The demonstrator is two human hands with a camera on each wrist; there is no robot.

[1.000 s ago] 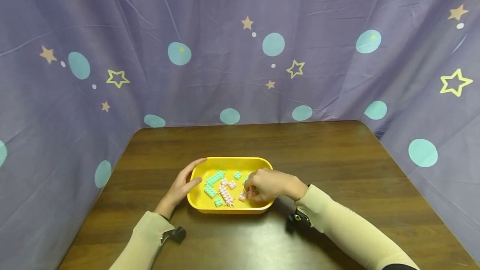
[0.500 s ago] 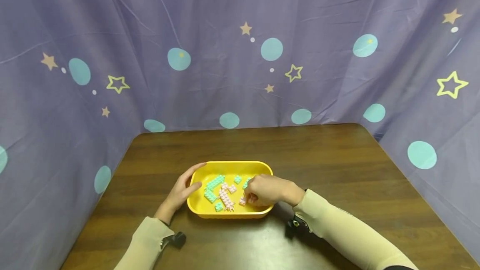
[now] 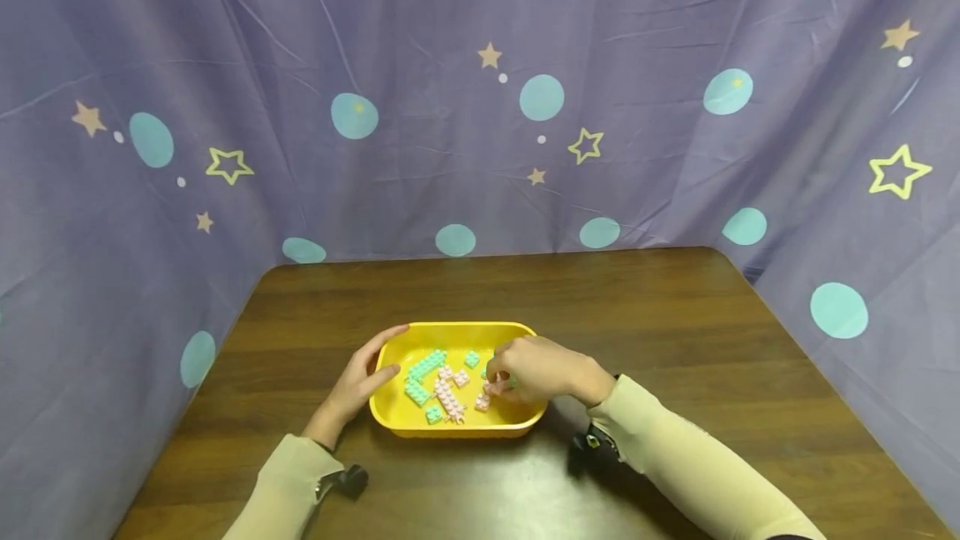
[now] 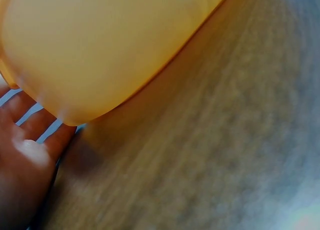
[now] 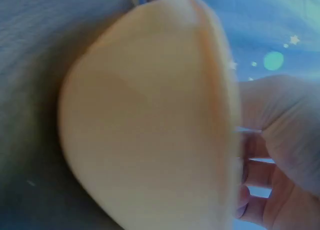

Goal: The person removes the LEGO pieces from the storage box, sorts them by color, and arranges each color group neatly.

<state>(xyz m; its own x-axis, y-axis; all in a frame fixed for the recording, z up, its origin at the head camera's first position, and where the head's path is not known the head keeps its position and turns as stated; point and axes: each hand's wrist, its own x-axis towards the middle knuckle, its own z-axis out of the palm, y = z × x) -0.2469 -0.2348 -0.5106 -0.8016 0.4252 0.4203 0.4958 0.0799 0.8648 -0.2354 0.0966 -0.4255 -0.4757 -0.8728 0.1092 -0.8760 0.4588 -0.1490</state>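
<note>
The left hand (image 3: 358,382) rests with extended fingers against the left end of the yellow tray (image 3: 450,432). Inside lies a pink block (image 3: 482,402), just beside the bent fingers of the right hand (image 3: 531,369); whether these grasp anything, I cannot tell. Farther, a small green block (image 3: 472,359) lies apart from them.

I note a smooth, glossy plastic tray (image 3: 457,430) and studded plastic bricks (image 3: 450,401). Table (image 3: 637,298): wood-grained, semi-gloss. Curtain (image 3: 405,182): creased cloth.

Yellow tray (image 3: 457,432), pink bricks (image 3: 448,400), mint bricks (image 3: 427,366).
</note>
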